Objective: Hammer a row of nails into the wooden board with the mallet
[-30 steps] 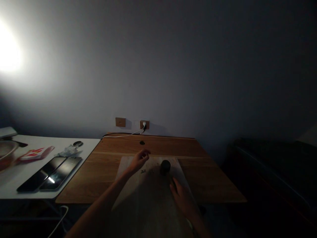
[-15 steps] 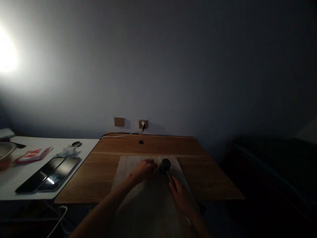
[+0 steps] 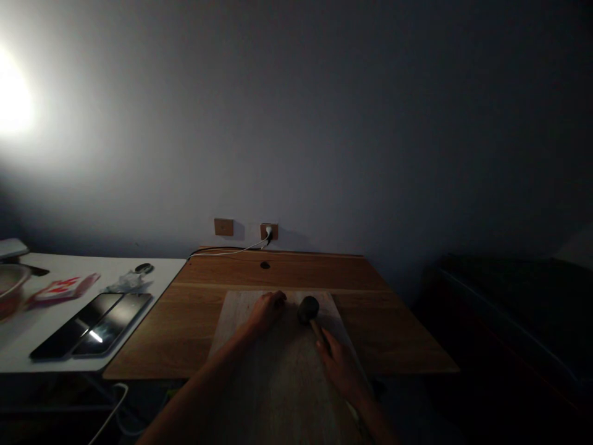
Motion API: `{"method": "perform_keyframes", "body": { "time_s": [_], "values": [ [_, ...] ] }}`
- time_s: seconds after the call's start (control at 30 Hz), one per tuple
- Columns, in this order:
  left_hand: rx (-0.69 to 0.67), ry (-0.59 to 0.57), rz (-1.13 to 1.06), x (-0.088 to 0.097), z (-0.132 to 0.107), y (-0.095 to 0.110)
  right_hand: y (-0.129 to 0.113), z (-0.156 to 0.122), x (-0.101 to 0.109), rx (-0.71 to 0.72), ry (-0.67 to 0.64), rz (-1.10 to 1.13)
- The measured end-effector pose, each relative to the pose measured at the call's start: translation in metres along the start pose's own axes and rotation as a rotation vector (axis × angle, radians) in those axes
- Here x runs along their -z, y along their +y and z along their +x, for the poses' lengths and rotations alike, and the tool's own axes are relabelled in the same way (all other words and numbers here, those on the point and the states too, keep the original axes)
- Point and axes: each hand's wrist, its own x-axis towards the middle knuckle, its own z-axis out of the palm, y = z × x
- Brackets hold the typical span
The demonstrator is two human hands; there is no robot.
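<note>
My right hand point(image 3: 341, 366) is closed round the wooden handle of a rubber mallet point(image 3: 308, 310). The mallet's dark, round head is over the right part of a pale wooden board point(image 3: 285, 377). To the left of the head, my left hand point(image 3: 267, 311) is over the board's far part with its fingers curled together. Whatever those fingers hold, if anything, is hidden in the dim light. A gap separates the left fingers from the mallet head.
The board lies on a brown wooden table point(image 3: 393, 334) against the wall. On a white table point(image 3: 171, 272) at left are two dark-screened devices point(image 3: 111, 324), a red-and-white packet point(image 3: 65, 288), crumpled clear plastic point(image 3: 127, 282) and a bowl point(image 3: 12, 287). A plugged-in cable point(image 3: 231, 252) runs along the back.
My left hand has moved a little left and away from me, apart from the mallet head. My right hand and the mallet have stayed almost in place.
</note>
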Motion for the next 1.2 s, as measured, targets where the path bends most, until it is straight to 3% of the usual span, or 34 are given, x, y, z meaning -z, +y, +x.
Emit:
{"method": "perform_keyframes", "body": {
  "time_s": [0.33, 0.53, 0.67, 0.8, 0.93, 1.03, 1.2],
  "values": [
    [-0.006, 0.011, -0.122, -0.002, 0.001, -0.004, -0.050, 0.031, -0.006, 0.134, 0.011, -0.037],
    [-0.025, 0.072, -0.182, -0.009, 0.001, -0.012, -0.053, 0.033, -0.016, 0.091, -0.071, -0.130],
    [-0.055, 0.094, -0.203, -0.002, -0.001, -0.010, -0.052, 0.033, -0.018, 0.071, -0.025, -0.175],
    [-0.094, 0.038, -0.033, 0.017, -0.010, -0.004, -0.046, 0.031, -0.018, 0.083, -0.039, -0.166],
    [-0.255, -0.188, 0.283, 0.033, -0.021, 0.009, -0.033, 0.018, -0.015, 0.093, 0.010, -0.069],
    [-0.360, -0.274, 0.444, 0.036, -0.023, 0.020, -0.024, 0.003, -0.012, 0.067, -0.011, -0.046],
    [-0.428, -0.291, 0.536, 0.032, -0.024, 0.032, -0.013, -0.013, -0.013, -0.028, -0.042, -0.098]
  ]
}}
